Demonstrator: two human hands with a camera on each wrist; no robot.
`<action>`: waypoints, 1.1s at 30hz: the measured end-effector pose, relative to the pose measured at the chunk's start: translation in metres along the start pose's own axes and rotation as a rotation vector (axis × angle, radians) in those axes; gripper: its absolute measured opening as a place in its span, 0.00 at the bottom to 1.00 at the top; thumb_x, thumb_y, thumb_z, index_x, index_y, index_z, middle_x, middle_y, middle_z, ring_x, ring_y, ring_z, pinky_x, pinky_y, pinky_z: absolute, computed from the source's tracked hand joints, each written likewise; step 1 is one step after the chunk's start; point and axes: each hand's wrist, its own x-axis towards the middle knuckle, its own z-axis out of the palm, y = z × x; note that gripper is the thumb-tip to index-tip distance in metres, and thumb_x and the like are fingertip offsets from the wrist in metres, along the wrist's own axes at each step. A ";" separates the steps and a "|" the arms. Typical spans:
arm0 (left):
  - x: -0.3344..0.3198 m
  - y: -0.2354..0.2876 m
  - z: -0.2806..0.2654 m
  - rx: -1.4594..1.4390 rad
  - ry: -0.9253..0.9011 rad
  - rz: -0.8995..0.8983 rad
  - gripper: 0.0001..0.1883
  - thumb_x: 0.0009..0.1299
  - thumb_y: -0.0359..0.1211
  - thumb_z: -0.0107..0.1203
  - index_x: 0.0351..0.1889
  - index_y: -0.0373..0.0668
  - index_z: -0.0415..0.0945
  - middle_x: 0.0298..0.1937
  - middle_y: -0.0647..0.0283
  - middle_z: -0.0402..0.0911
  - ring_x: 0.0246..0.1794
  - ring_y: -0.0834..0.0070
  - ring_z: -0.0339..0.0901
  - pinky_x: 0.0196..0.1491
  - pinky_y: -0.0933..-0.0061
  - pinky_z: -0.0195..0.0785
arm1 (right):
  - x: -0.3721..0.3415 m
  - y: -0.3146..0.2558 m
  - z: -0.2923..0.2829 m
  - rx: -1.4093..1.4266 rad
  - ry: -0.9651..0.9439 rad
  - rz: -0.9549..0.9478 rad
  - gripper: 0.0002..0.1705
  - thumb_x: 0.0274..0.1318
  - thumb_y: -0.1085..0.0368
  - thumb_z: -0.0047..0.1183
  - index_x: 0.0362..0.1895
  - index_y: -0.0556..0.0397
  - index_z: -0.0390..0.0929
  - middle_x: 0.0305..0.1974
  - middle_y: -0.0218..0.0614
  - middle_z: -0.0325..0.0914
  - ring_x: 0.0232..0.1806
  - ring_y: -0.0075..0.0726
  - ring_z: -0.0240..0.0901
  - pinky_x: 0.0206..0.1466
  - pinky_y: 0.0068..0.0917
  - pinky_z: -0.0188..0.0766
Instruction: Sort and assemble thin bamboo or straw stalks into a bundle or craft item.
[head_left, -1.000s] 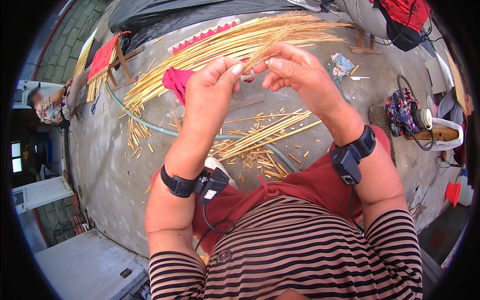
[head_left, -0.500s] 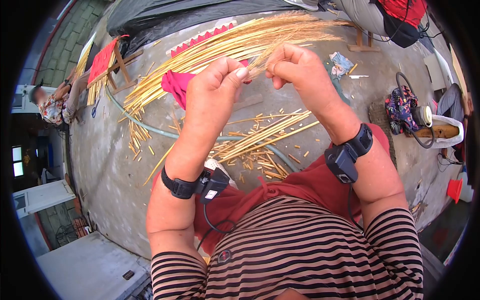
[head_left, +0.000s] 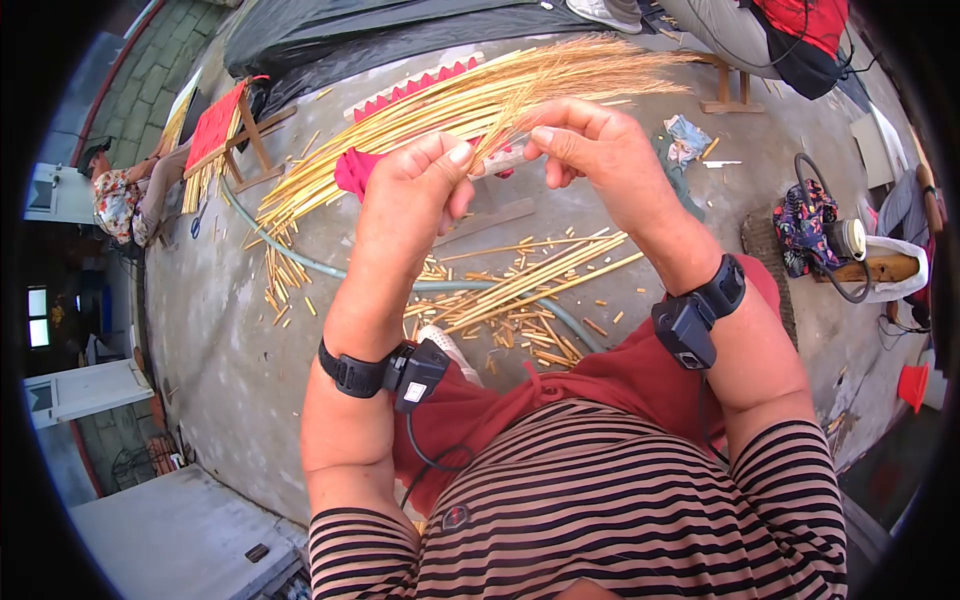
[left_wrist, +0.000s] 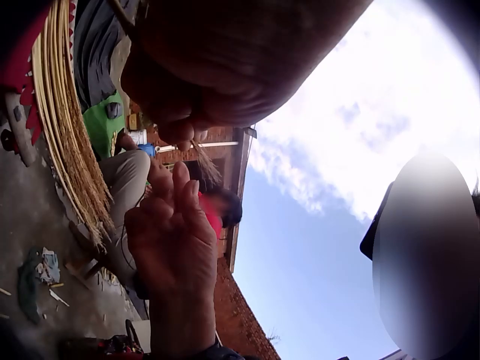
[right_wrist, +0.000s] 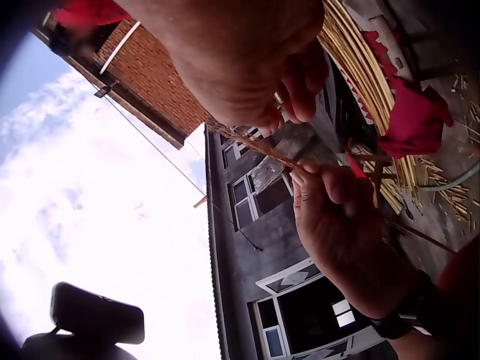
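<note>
Thumb and fingers of my left hand (head_left: 415, 195) pinch a thin straw stalk with a feathery plume (head_left: 508, 115). In the right wrist view the left hand (right_wrist: 345, 225) grips the stalk (right_wrist: 262, 146) near its plume end. My right hand (head_left: 620, 160) is beside the plume, its fingers loosely bent near the strands; whether they touch is unclear. The left wrist view shows the right hand (left_wrist: 176, 247) with parted fingers below the plume (left_wrist: 208, 163). The near left hand (left_wrist: 217, 67) hides part of the stalk.
A long bundle of straw stalks (head_left: 400, 120) lies on the ground beyond the hands, by a magenta cloth (head_left: 354, 172). Cut pieces and loose stalks (head_left: 540, 285) lie near a hose (head_left: 450, 286). A bag (head_left: 803, 225) stands at right; a person (head_left: 120, 200) sits far left.
The head view has shifted slightly, so the ground things appear lower. My right fingers, more tightly bent at the plume half a second ago, are looser; the plume now points more upward.
</note>
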 end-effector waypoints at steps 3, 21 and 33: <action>0.000 -0.004 0.005 0.035 -0.005 0.004 0.10 0.71 0.37 0.48 0.31 0.42 0.73 0.16 0.74 0.68 0.13 0.90 0.56 0.16 0.86 0.45 | 0.002 -0.002 0.001 -0.010 -0.048 0.005 0.10 0.58 0.65 0.51 0.39 0.56 0.78 0.31 0.31 0.78 0.23 0.16 0.68 0.29 0.15 0.65; -0.003 -0.003 0.017 0.509 0.133 0.333 0.04 0.59 0.29 0.59 0.30 0.40 0.78 0.16 0.60 0.73 0.15 0.74 0.70 0.22 0.74 0.62 | 0.004 0.014 0.000 0.026 -0.022 0.081 0.02 0.53 0.70 0.49 0.30 0.55 0.73 0.24 0.29 0.73 0.18 0.17 0.66 0.22 0.16 0.64; -0.001 -0.002 -0.006 1.030 0.433 0.665 0.04 0.52 0.31 0.53 0.26 0.44 0.76 0.23 0.56 0.78 0.25 0.60 0.79 0.27 0.60 0.72 | 0.007 0.044 0.036 -0.186 -0.280 0.289 0.11 0.58 0.66 0.48 0.45 0.52 0.72 0.34 0.30 0.76 0.28 0.21 0.71 0.29 0.18 0.67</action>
